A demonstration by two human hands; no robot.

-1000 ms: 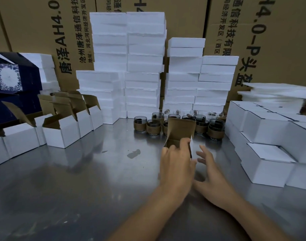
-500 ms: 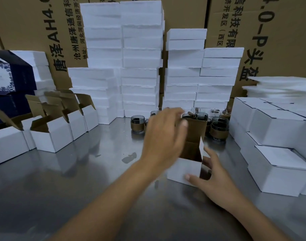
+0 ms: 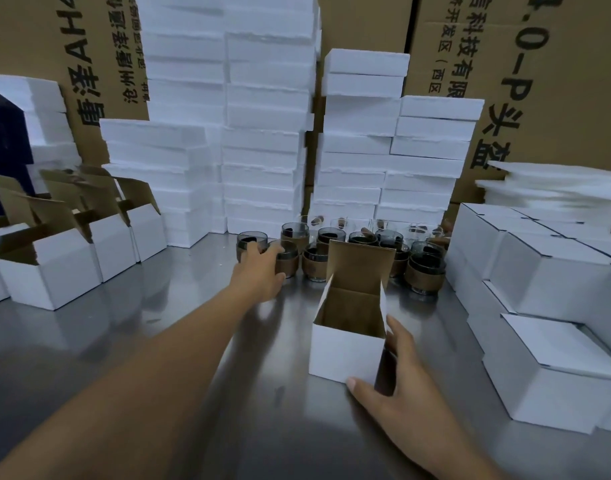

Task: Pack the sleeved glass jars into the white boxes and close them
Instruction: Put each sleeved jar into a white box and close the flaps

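Stainless-steel tabletop (image 3: 124,358), dull and reflective, under everything. Right of centre, a small white cardboard box with brown inside (image 3: 345,351), open and with nothing visible inside, its lid flap (image 3: 361,268) upright at the back and screening part of the jars behind. Right hand (image 3: 397,386) clasping the box's near right corner, with the thumb on the front face and the fingers along the right wall. Left hand (image 3: 259,275) stretched far forward to the front-left edge of the cluster of glass jars in brown sleeves (image 3: 425,271), fingers lying over the leftmost ones; whether closed round one, impossible to tell. All the jars on the table, none in the box.

Just behind the jars, tall stacks of white foam slabs (image 3: 266,133), and behind those, big brown printed cartons (image 3: 557,81). At the left, a row of open white boxes with raised brown flaps (image 3: 51,271), well apart from the hands, and a dark blue box (image 3: 2,150) at the edge. At the right, closed white boxes (image 3: 557,368) stacked near the right hand, and a pile of flat white sheets (image 3: 557,188) above them.
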